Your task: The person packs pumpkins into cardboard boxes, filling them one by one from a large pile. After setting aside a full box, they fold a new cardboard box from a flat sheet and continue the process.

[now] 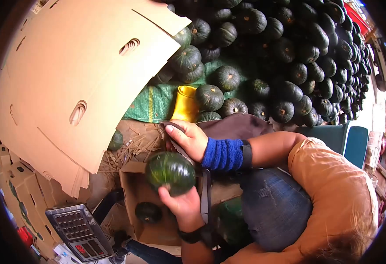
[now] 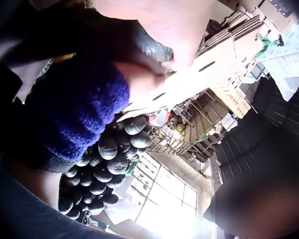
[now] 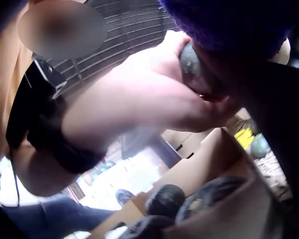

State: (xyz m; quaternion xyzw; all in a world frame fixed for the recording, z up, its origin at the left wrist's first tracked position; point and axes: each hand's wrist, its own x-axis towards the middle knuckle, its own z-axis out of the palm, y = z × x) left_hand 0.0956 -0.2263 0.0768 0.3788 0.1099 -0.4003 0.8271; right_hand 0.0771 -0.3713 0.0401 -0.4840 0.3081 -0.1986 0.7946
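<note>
A glossy dark green kabocha squash [image 1: 171, 173] rests in my left hand [image 1: 183, 206], whose thumb curls over its near side. This hand has a black strap at the wrist. My right hand [image 1: 188, 140], with a blue terry wristband [image 1: 223, 155], grips a dark rag-like piece [image 1: 180, 151] with a ragged edge, right at the upper side of the squash. The fingers under the rag are hidden. Below the squash stands an open cardboard box [image 1: 129, 193] with another squash [image 1: 149, 212] inside. The right wrist view shows the held squash [image 3: 193, 64] partly covered by the left hand.
A large heap of squashes [image 1: 285, 50] fills the far side, on green sheeting [image 1: 151, 103]. Flat cardboard sheets [image 1: 69, 57] are stacked on the left. A scale [image 1: 79, 233] with keypad and red digits stands by the box. A yellow boot-like thing [image 1: 185, 103] stands beyond the right hand.
</note>
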